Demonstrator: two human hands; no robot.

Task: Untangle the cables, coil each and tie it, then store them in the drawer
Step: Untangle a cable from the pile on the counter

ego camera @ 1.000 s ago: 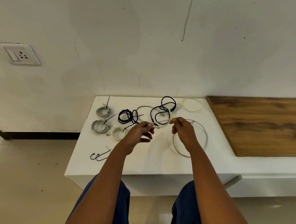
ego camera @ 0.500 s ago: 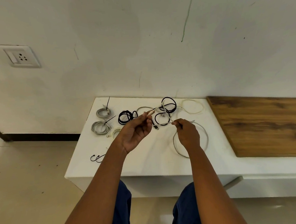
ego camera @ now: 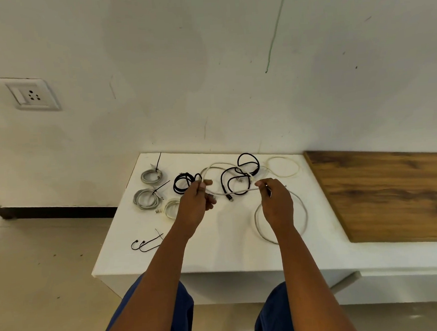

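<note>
We find the left hand (ego camera: 194, 203) and right hand (ego camera: 277, 202) each pinching a white cable (ego camera: 236, 190), which runs stretched between them above the white table (ego camera: 225, 247). It passes through a loose black cable (ego camera: 228, 180) lying tangled behind the hands. Three tied grey coils (ego camera: 147, 197) and a black coil (ego camera: 183, 183) rest to the left.

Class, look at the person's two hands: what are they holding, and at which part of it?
Both hands pinch one white cable: the left hand and right hand each grip a stretch between fingertips, the span between them taut above the tangle.
</note>
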